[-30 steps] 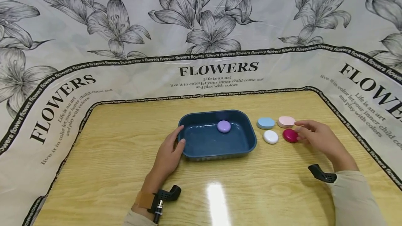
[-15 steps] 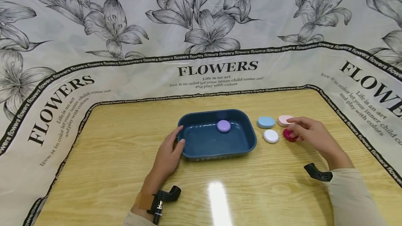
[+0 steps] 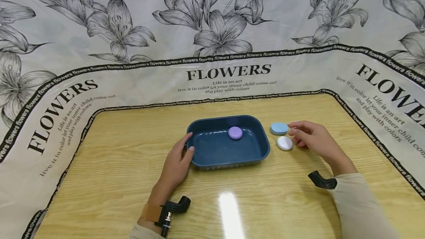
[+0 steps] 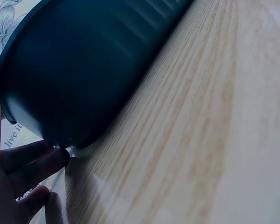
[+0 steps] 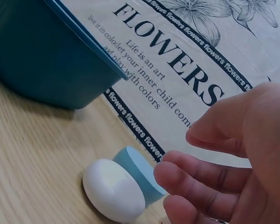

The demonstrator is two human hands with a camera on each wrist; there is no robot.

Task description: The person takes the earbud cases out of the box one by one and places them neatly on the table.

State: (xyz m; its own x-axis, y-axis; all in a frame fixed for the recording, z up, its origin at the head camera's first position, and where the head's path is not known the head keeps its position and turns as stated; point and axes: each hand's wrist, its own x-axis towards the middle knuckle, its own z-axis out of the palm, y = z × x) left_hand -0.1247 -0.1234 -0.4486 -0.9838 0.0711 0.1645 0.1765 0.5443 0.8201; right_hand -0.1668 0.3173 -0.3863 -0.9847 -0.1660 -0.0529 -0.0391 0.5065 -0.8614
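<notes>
A dark blue plastic tub (image 3: 229, 164) stands mid-table with a rounded lilac piece (image 3: 235, 133) inside it. My left hand (image 3: 177, 159) holds the tub's left end, thumb and index fingertip at the rim. In the left wrist view, other fingers (image 4: 39, 168) touch the tub's lower end. My right hand (image 3: 315, 139) hovers beside a light blue oval block (image 3: 279, 128) and a smooth white oval piece (image 3: 284, 143). Its fingers (image 5: 196, 186) are loosely bent with nothing visible between them. The crimson and pink pieces are mostly or wholly hidden behind this hand.
The wooden table (image 3: 116, 165) is bordered by a floral cloth (image 3: 229, 80) that rises at the back and sides. Black wrist-camera mounts stick out from the left wrist (image 3: 176, 206) and the right wrist (image 3: 322, 180).
My right hand has moved left, from beside the crimson and pink pieces, past them to the light blue and white ones. My left hand and the tub have stayed in place.
</notes>
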